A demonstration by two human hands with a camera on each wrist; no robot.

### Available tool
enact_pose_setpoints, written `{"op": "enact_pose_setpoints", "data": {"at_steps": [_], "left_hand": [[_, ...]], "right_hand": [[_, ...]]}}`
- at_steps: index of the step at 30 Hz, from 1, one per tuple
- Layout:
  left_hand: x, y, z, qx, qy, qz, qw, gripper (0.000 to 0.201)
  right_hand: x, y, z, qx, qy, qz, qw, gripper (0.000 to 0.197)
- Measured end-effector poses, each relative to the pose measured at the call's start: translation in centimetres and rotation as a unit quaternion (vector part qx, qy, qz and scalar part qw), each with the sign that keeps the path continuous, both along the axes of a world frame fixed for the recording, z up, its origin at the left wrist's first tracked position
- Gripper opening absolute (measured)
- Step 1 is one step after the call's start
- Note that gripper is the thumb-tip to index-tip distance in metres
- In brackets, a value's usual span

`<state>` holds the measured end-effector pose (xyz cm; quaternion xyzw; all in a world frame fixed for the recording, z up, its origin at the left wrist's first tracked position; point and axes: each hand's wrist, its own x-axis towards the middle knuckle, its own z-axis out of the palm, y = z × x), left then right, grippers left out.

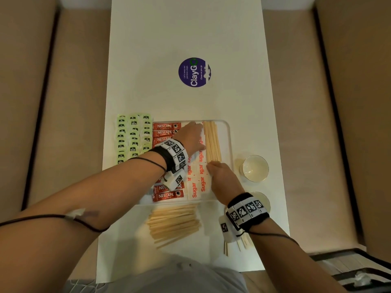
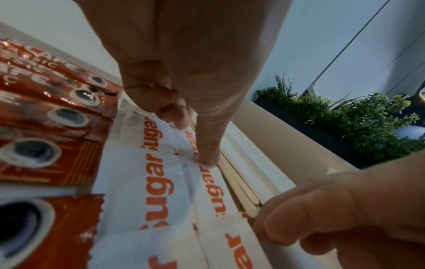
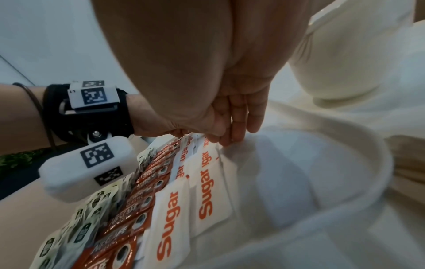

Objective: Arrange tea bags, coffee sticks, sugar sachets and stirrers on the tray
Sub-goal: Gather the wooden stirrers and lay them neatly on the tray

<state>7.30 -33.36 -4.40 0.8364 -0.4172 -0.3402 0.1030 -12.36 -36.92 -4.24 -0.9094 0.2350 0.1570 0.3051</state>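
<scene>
On the white rectangular tray (image 1: 229,132), a row of thin, light, stiff wooden stirrers (image 1: 212,141) is squared: the left hand (image 1: 191,137) is laid alongside with straight fingers (image 2: 208,145), and the near ends are pinched by the right hand (image 1: 222,176). They are best gripped at the ends.

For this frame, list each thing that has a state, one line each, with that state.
Stirrers on the tray: lying flat in a neat row, along the sugar.
Loose stirrers: piled off the tray, not yet placed.
Sugar sachets: flat, overlapping in rows.
Coffee sticks: flat in a column.
Tea bags: in rows.
Bowl: upright, empty.
Left hand: finger pressing sugar.
Right hand: touching stirrer ends.
</scene>
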Motion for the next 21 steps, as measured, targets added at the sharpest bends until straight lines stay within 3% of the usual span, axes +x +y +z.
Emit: {"op": "enact_pose_setpoints", "data": {"at_steps": [6,11,21], "left_hand": [[0.0,0.0,0.1,-0.004,0.003,-0.008,1.0,0.062],[-0.2,-0.1,0.0,-0.004,0.007,-0.003,1.0,0.058],[-0.1,-0.1,-0.3,-0.015,0.009,-0.002,1.0,0.064]], "right_hand": [[0.4,-0.3,-0.5,0.0,-0.008,-0.01,1.0,0.023],[0.7,-0.2,-0.5,0.01,-0.022,0.001,1.0,0.018],[-0.7,-0.7,-0.4,-0.034,0.036,-0.041,0.998,0.028]]}}
